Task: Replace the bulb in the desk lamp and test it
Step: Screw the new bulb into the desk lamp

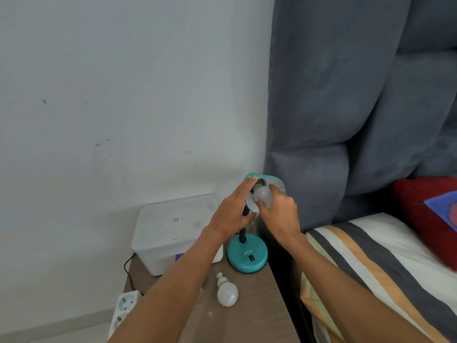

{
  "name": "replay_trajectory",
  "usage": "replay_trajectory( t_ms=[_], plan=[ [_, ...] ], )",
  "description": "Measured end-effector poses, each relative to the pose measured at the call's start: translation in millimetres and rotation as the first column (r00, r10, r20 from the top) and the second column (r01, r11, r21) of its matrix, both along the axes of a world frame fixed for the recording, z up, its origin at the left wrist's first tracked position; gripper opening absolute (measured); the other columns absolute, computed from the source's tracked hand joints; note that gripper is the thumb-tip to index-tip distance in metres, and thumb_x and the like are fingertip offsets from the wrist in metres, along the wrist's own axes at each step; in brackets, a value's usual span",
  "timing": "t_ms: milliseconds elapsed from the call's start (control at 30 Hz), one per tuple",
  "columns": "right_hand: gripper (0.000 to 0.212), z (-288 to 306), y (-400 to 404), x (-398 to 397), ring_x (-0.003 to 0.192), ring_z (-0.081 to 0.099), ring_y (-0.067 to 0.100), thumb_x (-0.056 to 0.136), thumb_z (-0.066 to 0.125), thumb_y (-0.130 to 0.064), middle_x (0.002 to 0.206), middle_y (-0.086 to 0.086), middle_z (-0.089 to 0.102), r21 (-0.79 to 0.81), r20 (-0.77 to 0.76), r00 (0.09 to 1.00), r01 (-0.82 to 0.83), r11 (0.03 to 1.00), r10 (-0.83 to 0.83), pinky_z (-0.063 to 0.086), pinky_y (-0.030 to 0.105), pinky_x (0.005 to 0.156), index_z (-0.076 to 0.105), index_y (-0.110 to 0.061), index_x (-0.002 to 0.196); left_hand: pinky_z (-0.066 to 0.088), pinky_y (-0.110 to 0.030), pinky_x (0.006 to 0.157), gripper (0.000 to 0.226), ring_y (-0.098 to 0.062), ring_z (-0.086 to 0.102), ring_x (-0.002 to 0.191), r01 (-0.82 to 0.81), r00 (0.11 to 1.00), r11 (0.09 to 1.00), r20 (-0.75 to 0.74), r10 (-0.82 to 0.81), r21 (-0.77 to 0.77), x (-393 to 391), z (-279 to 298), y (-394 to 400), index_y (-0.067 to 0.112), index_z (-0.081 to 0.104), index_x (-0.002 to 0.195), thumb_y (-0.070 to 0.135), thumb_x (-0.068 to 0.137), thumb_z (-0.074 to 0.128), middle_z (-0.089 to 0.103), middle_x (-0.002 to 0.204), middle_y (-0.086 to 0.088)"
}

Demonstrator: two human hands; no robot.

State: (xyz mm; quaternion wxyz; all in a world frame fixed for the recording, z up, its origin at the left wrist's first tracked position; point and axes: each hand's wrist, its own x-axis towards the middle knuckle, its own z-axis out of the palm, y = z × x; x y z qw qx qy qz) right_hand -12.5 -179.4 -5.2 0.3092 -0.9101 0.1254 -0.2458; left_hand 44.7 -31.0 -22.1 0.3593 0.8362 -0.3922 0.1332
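Beside the bed, on the brown wood-grain counter (247,315), stood a small teal desk lamp with a round base (247,256), a black neck and a tilted teal shade (275,182). The left hand (232,214) was wrapped around the back and lower rim of the shade, fingers curled, holding it steady. The right hand (279,210) was closed on a white frosted globe bulb (262,194) sitting in the mouth of the shade, thumb on one side and fingers on the other, its screw end up at the socket. A second white globe bulb with a bare metal screw cap (227,291) lay on its side on the counter, near the base and apart from both hands. From this one view it could not be told whether the gripped bulb was being unscrewed or screwed in, nor which of the two was the fresh one; either way the step in hand looked like turning a bulb at the socket. The next move would call for a light, even twist with the shade kept from swinging, then a press on the black rocker switch (251,258) on the base. A translucent white plastic box (173,233) stood behind, and a white power strip (125,308) hung off the counter's left edge.
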Motion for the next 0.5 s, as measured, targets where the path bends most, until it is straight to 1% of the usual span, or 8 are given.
replay_trajectory(
  t_ms=[67, 100, 200, 300, 367, 433, 467, 500],
  plan=[
    [0.049, 5, 1, 0, 0.095, 0.066, 0.037, 0.091, 0.056, -0.051, 0.106, 0.016, 0.068, 0.136, -0.024, 0.998, 0.065, 0.988, -0.062, 0.055, 0.041, 0.078, 0.059, -0.013, 0.121, 0.041, -0.027, 0.115, 0.091, -0.023, 0.046, 0.144, -0.002, 1.000, 1.000, 0.009, 0.002, 0.010, -1, 0, -1, 0.025, 0.024, 0.161, 0.025, 0.089, 0.080, 0.033, 0.167, 0.001],
    [0.048, 6, 2, 0, 0.097, 0.066, 0.036, 0.092, 0.055, -0.050, 0.109, 0.016, 0.068, 0.132, 0.006, 0.998, 0.062, 0.989, -0.063, 0.054, 0.041, 0.079, 0.057, -0.012, 0.122, 0.040, -0.026, 0.115, 0.092, -0.023, 0.047, 0.143, -0.001, 1.000, 1.000, 0.010, 0.001, 0.013, -1, 0, -1, 0.025, 0.024, 0.161, 0.025, 0.089, 0.080, 0.033, 0.167, 0.001],
    [0.046, 4, 4, -3, 0.111, 0.060, 0.031, 0.093, 0.061, -0.033, 0.130, 0.013, 0.057, -0.059, 0.135, 0.989, -0.057, 0.997, 0.065, 0.053, 0.042, 0.088, 0.050, -0.015, 0.134, 0.043, -0.029, 0.115, 0.092, -0.025, 0.052, 0.139, 0.002, 1.000, 1.000, 0.007, -0.002, 0.022, 0, -1, 0, 0.026, 0.023, 0.161, 0.024, 0.089, 0.079, 0.032, 0.167, 0.002],
    [0.057, -1, 3, -3, 0.119, 0.056, 0.031, 0.086, 0.071, -0.023, 0.136, 0.011, 0.054, -0.188, 0.064, 0.987, -0.133, 0.973, 0.147, 0.052, 0.043, 0.092, 0.048, -0.016, 0.138, 0.047, -0.034, 0.114, 0.092, -0.024, 0.054, 0.137, -0.007, 1.000, 1.000, -0.011, 0.008, 0.021, 0, -1, 0, 0.027, 0.022, 0.162, 0.026, 0.090, 0.079, 0.032, 0.167, 0.003],
    [0.056, -5, 1, 0, 0.113, 0.060, 0.033, 0.087, 0.070, -0.027, 0.129, 0.012, 0.060, -0.083, 0.054, 0.995, -0.084, 0.993, 0.088, 0.052, 0.043, 0.091, 0.049, -0.014, 0.138, 0.046, -0.035, 0.114, 0.092, -0.024, 0.049, 0.142, -0.005, 1.000, 1.000, -0.013, 0.006, 0.019, 0, 0, 0, 0.027, 0.022, 0.162, 0.027, 0.090, 0.079, 0.032, 0.167, 0.003],
    [0.057, -2, 1, 2, 0.107, 0.064, 0.034, 0.090, 0.063, -0.043, 0.119, 0.015, 0.067, 0.161, 0.014, 1.000, 0.018, 0.987, -0.020, 0.054, 0.043, 0.088, 0.051, -0.013, 0.137, 0.046, -0.034, 0.114, 0.090, -0.024, 0.049, 0.143, -0.010, 1.000, 1.000, -0.008, 0.010, 0.020, -1, 1, 0, 0.026, 0.023, 0.162, 0.028, 0.090, 0.079, 0.033, 0.167, 0.002],
    [0.059, 0, 1, 3, 0.106, 0.065, 0.035, 0.090, 0.060, -0.048, 0.116, 0.016, 0.067, 0.224, -0.012, 0.999, 0.047, 0.974, -0.046, 0.054, 0.042, 0.088, 0.051, -0.013, 0.136, 0.046, -0.034, 0.114, 0.090, -0.024, 0.048, 0.143, -0.012, 1.000, 1.000, -0.003, 0.012, 0.019, -1, 1, 0, 0.025, 0.024, 0.162, 0.028, 0.090, 0.079, 0.034, 0.166, 0.001],
    [0.059, 1, 1, 2, 0.106, 0.064, 0.035, 0.091, 0.059, -0.049, 0.117, 0.016, 0.067, 0.219, -0.012, 0.999, 0.052, 0.974, -0.051, 0.053, 0.042, 0.087, 0.051, -0.012, 0.135, 0.046, -0.034, 0.114, 0.090, -0.024, 0.049, 0.142, -0.011, 1.000, 1.000, 0.000, 0.011, 0.021, 0, 1, 0, 0.024, 0.024, 0.162, 0.028, 0.090, 0.079, 0.034, 0.166, 0.000]
  ],
)
